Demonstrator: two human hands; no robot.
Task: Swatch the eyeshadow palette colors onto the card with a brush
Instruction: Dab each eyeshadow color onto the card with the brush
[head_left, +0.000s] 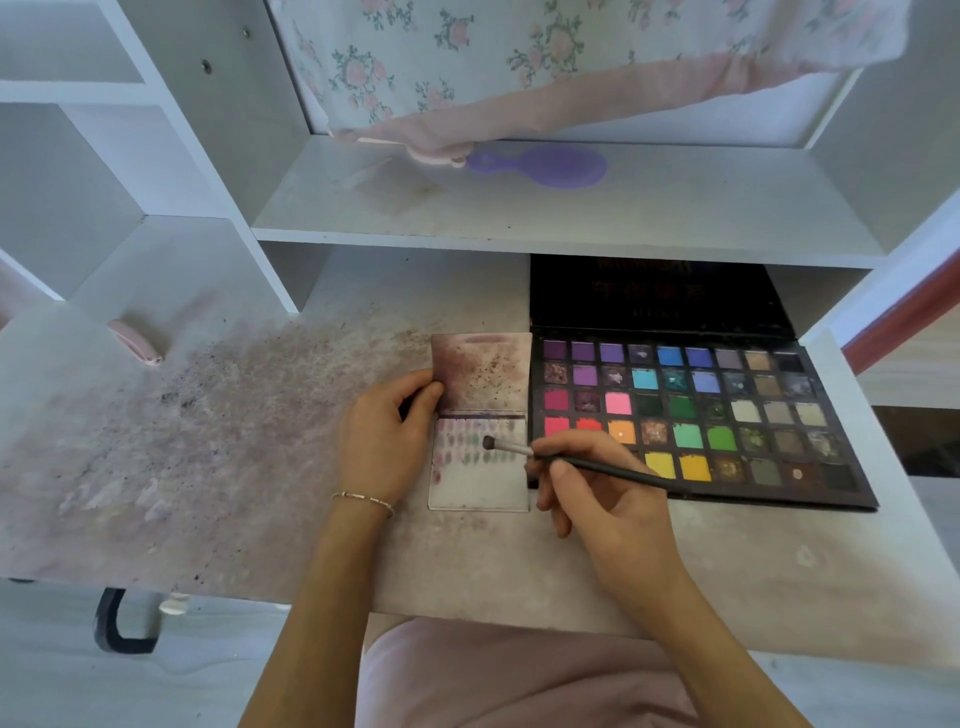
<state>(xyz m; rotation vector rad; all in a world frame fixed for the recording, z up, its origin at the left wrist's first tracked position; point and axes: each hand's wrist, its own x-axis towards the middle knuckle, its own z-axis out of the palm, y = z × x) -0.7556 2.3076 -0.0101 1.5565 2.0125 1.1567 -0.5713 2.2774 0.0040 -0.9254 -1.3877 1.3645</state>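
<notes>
An open black eyeshadow palette (691, 415) with several rows of coloured pans lies on the desk at the right, its lid propped up behind. Left of it lies a stained, folded white card (480, 483) with rows of small purple and green swatches on its lower half. My left hand (384, 441) grips the card's left edge, thumb on top. My right hand (608, 499) pinches a thin black brush (587, 462). The brush's dark tip (489, 442) touches the card among the swatches.
The white desk (234, 441) is smeared with pink and purple powder on the left. A purple hand mirror (545, 165) lies on the shelf above, under a floral cloth (519, 57). A pink object (137, 343) sits at the far left. White shelf dividers stand at both sides.
</notes>
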